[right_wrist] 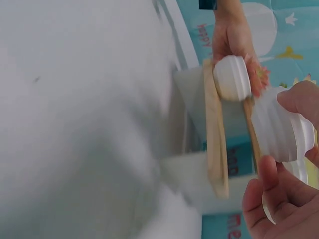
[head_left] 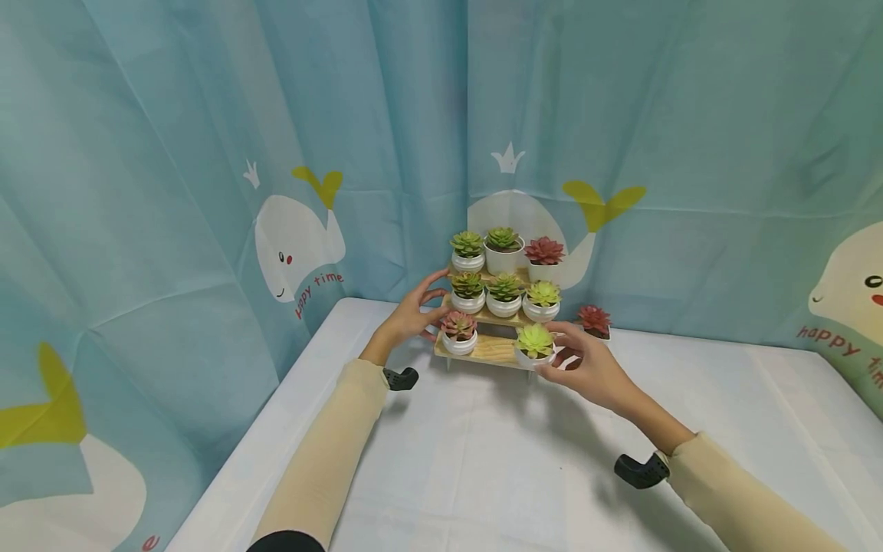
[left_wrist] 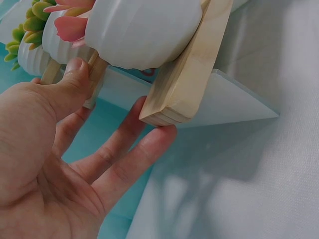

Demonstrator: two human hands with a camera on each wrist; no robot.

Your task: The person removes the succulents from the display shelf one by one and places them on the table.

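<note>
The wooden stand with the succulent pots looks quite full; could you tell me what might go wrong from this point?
1. The right hand holds the light-green succulent pot right at the front edge of the bottom shelf; let go there, it might tip off onto the table.
2. The left hand braces the wooden stand by its end only; a nudge could shake the crowded pots above.
3. The red succulent beside the stand sits near the right wrist.
</note>
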